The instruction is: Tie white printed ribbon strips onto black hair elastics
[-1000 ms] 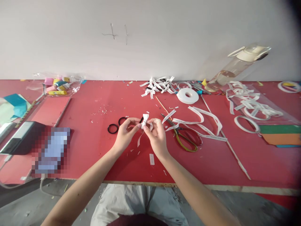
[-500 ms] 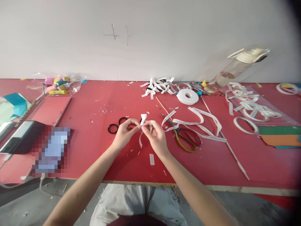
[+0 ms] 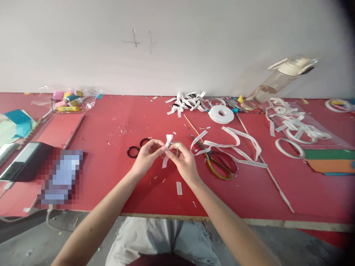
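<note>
Above the red table [image 3: 116,122], my left hand [image 3: 146,157] and my right hand [image 3: 185,162] pinch a small white ribbon bow [image 3: 168,142] between their fingertips. A loose ribbon tail hangs down below the pinch. Two black hair rings [image 3: 138,147] lie on the table just left of my left hand. Scissors [image 3: 217,162] with yellow-green handles rest to the right of my right hand, beside long strips of printed white ribbon [image 3: 235,146].
A white ribbon roll [image 3: 221,113] and a pile of finished white bows [image 3: 185,102] sit toward the wall. A clear water bottle [image 3: 280,79] leans at the back right. Coloured paper [image 3: 331,160] lies right, a black box [image 3: 26,160] left, a plastic bag of coloured items [image 3: 68,100] back left.
The ribbon tail has shifted up under my fingers and both hands have closed in slightly on the bow. Everything on the table stays where it was.
</note>
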`<action>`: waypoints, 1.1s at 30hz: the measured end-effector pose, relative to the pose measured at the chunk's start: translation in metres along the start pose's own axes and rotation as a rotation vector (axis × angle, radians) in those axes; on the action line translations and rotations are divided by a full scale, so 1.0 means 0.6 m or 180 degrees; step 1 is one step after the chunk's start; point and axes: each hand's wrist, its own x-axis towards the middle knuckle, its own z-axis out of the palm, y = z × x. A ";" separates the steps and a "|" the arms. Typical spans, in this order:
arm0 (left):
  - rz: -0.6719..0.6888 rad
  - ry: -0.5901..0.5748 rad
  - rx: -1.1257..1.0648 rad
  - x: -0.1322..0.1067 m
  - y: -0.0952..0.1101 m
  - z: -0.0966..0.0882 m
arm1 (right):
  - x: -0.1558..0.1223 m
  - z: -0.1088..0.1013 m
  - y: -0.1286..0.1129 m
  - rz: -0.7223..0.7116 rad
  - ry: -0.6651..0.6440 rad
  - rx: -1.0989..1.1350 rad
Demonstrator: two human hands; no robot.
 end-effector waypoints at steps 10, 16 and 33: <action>0.0131 0.0149 0.0058 0.001 -0.001 -0.004 | 0.005 -0.003 -0.002 0.0644 -0.0094 0.0435; 0.0194 0.0188 0.0093 0.002 -0.007 -0.006 | 0.004 -0.002 -0.002 0.0735 -0.0114 0.0390; -0.0057 0.0188 -0.0196 0.001 -0.003 0.001 | 0.004 -0.001 -0.004 0.0723 -0.0260 0.0666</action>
